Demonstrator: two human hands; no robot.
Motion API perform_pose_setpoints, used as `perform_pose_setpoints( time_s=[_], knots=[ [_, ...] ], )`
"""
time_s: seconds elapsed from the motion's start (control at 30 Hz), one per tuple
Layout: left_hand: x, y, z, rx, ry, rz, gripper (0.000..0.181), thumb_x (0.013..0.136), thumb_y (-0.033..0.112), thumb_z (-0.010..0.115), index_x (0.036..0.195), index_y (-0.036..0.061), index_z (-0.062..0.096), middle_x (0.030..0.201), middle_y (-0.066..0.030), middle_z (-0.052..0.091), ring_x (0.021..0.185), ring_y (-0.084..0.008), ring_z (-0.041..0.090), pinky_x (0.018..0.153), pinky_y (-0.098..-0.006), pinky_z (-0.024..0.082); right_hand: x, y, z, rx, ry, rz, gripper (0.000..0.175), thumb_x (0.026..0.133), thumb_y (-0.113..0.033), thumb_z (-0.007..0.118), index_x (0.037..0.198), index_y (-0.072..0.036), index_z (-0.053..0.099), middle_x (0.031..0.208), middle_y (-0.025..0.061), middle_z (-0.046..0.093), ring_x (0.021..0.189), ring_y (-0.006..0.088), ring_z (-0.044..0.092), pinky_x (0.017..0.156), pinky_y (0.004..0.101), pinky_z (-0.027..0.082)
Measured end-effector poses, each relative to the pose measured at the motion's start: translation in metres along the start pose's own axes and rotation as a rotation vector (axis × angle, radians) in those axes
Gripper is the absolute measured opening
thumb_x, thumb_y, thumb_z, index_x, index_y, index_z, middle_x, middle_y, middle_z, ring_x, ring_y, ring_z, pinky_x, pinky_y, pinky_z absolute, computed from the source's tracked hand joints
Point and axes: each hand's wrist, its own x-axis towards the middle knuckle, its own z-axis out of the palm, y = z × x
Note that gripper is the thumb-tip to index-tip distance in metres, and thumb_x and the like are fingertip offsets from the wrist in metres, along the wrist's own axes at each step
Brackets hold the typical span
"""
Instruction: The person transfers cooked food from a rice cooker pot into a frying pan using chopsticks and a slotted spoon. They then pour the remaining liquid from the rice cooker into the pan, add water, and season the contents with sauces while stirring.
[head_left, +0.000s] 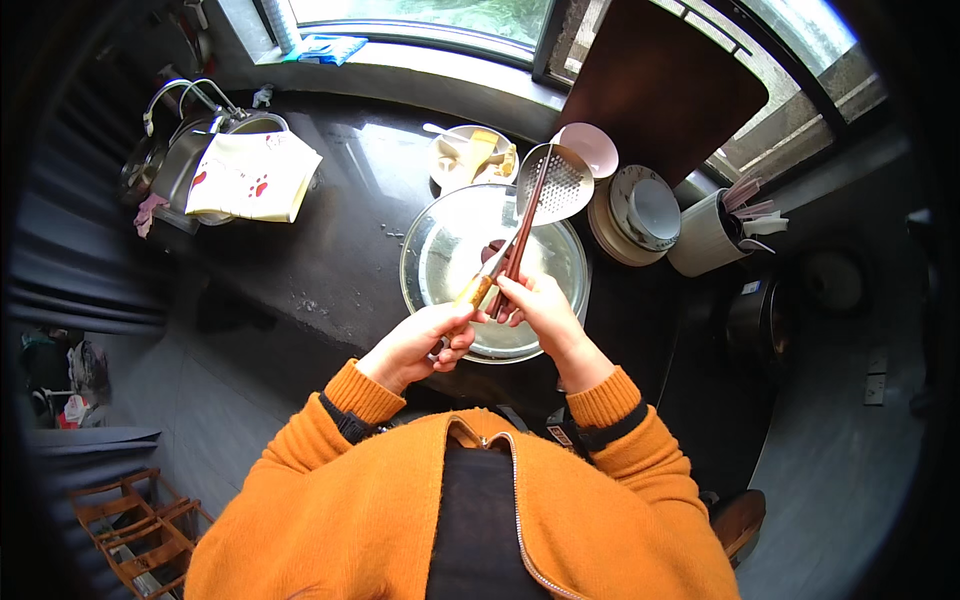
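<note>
My left hand (426, 337) grips the yellowish handle of a perforated metal skimmer (564, 184). Its round, holed head points away from me, over the far right of a glass pot lid (418, 296). In my right hand (544, 300) is a pair of reddish-brown chopsticks (531, 202), lying alongside the skimmer handle with their far ends across its head. Both hands are close together above the lid. The lid's dark knob (493, 251) shows partly behind the skimmer handle. What lies under the lid is hard to make out.
Behind the lid, a bowl (444, 166) holds a wooden spatula and other utensils. Stacked plates and bowls (626, 247) stand at the right, beside a white utensil holder (701, 240). A dark brown board (660, 82) leans by the window. A patterned cloth (255, 176) partly covers the sink (176, 176).
</note>
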Motion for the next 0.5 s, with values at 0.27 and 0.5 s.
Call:
perform_pose_setpoints(
  time_s=[0.27,0.5],
  knots=[
    [-0.017,0.049,-0.069,-0.045,-0.002,-0.003,0.028,0.094,0.032,0.049,0.103,0.0048,0.051,0.061,0.0041,0.042,0.042,-0.0027,0.032,0.037,-0.017,0.027,0.07,-0.002,0.058,0.06,0.099,0.055,0.019,0.091,-0.018,0.052,0.096,0.0,0.057,0.073,0.0057,0.063,0.052,0.0061,0.053,0.046,0.017,0.042],
    [-0.023,0.08,-0.124,-0.098,0.008,-0.009,0.028,0.094,0.029,0.047,0.104,0.0035,0.05,0.062,0.0029,0.041,0.044,-0.0029,0.033,0.038,-0.0166,0.027,0.132,0.014,0.089,0.074,0.069,0.166,0.018,0.093,-0.023,0.051,0.096,-0.006,0.054,0.076,0.003,0.063,0.055,0.005,0.055,0.049,0.0166,0.044]
  ],
)
